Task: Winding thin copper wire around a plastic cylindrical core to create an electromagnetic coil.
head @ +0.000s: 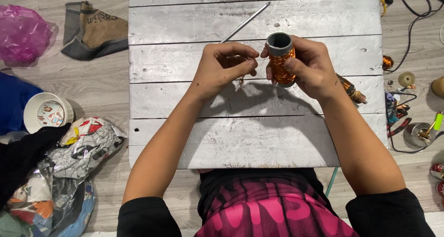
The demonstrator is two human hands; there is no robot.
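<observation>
My right hand [312, 68] is wrapped around the short grey plastic tube wound with thin copper-orange wire [281, 61], thumb across the winding, other fingers behind it. Tube sits roughly upright, open end toward me, held in the air over the whitewashed wooden plank board [254, 140], upper middle, not resting on it.

My left hand [226, 65] is pinched shut, thumb + forefinger, on what looks like the free wire end just left of the tube. Strand is too fine to see clearly, so can't confirm it's actually between the pads.

Handling, my read:
- tube: light, stiff, won't crush under a firm wrap
- winding: glossy, prob slippery, turns could slide or loosen if I squeeze across them
- loose strand: soft, kinks easily, likely snaps if yanked
- best hold: bare grey rim at the top, or palm around the whole coil w/ even pressure; wire end by fingertip pinch only

Looks: grey rim bare, hollow bore visible, orange turns covering the mid + lower body, a bit uneven.

Nearby: 1 long thin silver metal rod [245, 21] lies diagonally on the board behind my left hand; 1 small copper-wound motor rotor [351, 90] lies at the board's right edge, partly hidden by my right wrist.
</observation>
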